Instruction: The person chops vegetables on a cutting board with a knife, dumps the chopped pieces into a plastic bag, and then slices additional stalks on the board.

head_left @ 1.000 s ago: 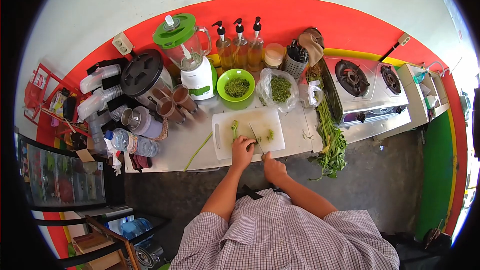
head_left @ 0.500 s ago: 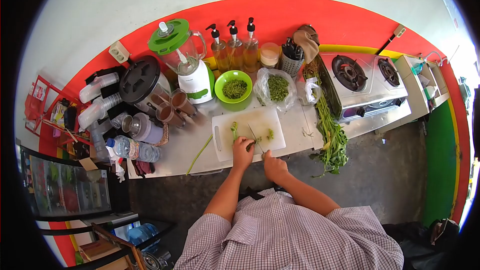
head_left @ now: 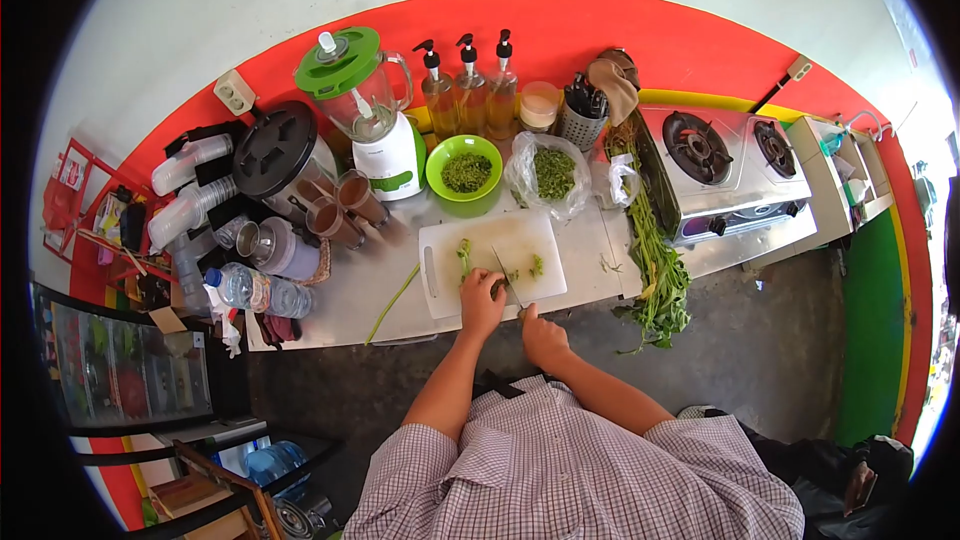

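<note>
I am watching the left hand (head_left: 483, 302) curling over a green stalk (head_left: 464, 255) on the white cutting board (head_left: 545, 238) — the fingers are pinching it near its lower part, though they are hiding exactly how much they are holding. The stalk's other end is showing beyond them, away from the body. The right hand (head_left: 545, 340) is gripping the knife (head_left: 507, 275) by its handle, and the thin blade is pointing away from the body just beside the left fingers. I am judging the stalk light and fairly stiff along its length, yet tender enough to bruise or snap, and probably slick at any cut end; I am favouring a gentle pinch on its firm middle, fingertips tucking back from the edge. I am reading the knife as light and rigid — handle only. Cut green bits (head_left: 536, 266) are lying right of the blade, a long stalk (head_left: 393, 303) is resting on the table (head_left: 588, 245) left of the board, and a green bowl (head_left: 470, 205) is holding chopped greens (head_left: 466, 172).
</note>
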A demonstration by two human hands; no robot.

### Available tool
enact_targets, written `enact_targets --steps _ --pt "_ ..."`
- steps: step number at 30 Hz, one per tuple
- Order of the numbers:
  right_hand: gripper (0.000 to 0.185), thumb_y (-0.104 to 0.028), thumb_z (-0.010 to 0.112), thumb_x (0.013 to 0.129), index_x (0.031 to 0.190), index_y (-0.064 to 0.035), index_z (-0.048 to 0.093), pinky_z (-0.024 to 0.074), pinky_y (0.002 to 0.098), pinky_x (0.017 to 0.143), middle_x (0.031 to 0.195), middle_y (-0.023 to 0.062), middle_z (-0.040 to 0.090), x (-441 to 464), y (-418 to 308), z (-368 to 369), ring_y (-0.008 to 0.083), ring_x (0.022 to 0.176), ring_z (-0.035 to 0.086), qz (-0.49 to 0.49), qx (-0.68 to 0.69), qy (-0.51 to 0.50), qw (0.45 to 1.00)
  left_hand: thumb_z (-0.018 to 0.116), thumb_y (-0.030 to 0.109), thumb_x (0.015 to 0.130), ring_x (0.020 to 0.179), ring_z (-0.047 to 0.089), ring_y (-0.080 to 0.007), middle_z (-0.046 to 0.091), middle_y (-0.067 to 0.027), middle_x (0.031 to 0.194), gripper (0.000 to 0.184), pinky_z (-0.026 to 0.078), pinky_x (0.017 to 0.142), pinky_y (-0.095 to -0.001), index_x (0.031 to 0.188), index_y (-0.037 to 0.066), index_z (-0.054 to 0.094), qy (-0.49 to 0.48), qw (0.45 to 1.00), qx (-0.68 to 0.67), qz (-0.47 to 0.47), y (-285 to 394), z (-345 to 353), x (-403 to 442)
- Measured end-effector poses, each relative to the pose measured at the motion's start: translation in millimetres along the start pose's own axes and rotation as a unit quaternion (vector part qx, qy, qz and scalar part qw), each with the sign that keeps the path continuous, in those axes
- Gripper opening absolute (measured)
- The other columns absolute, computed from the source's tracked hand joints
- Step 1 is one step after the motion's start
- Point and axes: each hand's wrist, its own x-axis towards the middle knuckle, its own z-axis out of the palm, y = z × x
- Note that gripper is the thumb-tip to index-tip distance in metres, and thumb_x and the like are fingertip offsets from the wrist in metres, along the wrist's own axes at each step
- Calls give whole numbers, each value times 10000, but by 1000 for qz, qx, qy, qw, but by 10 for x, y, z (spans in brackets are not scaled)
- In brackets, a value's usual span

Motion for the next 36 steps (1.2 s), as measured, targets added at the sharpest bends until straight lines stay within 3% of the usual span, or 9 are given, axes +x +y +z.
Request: enact_targets --steps 6,9,11,17,20,36 --pt "517 -149 522 940 1371 77 348 601 429 712 909 198 734 70 5 -149 332 836 743 -16 -4 14 1000 715 58 757 939 592 -334 596 -112 958 207 464 827 -448 962 75 693 -8 1000 -6 -1 -59 26 -6" --pt "504 -137 516 940 1367 75 353 601 428 705 910 196 734 -5 -6 -57 329 828 743 -13 -11 21 1000 707 73 792 964 574 -315 577 -95 970 205 429 897 -445 995 89 685 -28 999 -9 -21 -51 10 3" --pt "667 -135 578 889 1429 105 270 593 447 758 969 229 720 42 14 44 357 881 733 1 20 -28 999 707 67 789 965 574 -318 579 -95 974 207 430 898 -444 993 90 684 -28 999 -13 -26 -17 -8 -4" --pt "713 -142 579 886 1452 114 228 589 454 771 980 243 715 120 7 -176 363 902 728 -5 17 -42 999 709 57 784 965 576 -320 580 -94 978 203 433 888 -442 982 90 681 -29 999 -13 -25 -52 13 -7" --pt "669 -132 576 885 1423 106 258 586 465 775 996 254 711 11 6 -12 376 914 723 -1 27 -23 999 713 54 754 941 585 -333 593 -109 943 196 446 843 -444 947 78 685 -12 1000 -12 -8 -16 -14 3" --pt "617 -121 562 888 1391 97 281 572 482 824 1010 284 699 91 -12 -192 416 948 706 -17 54 -31 998 721 70 789 960 585 -337 589 -106 969 173 446 868 -448 959 79 688 -29 999 -22 -27 -67 -10 -16"
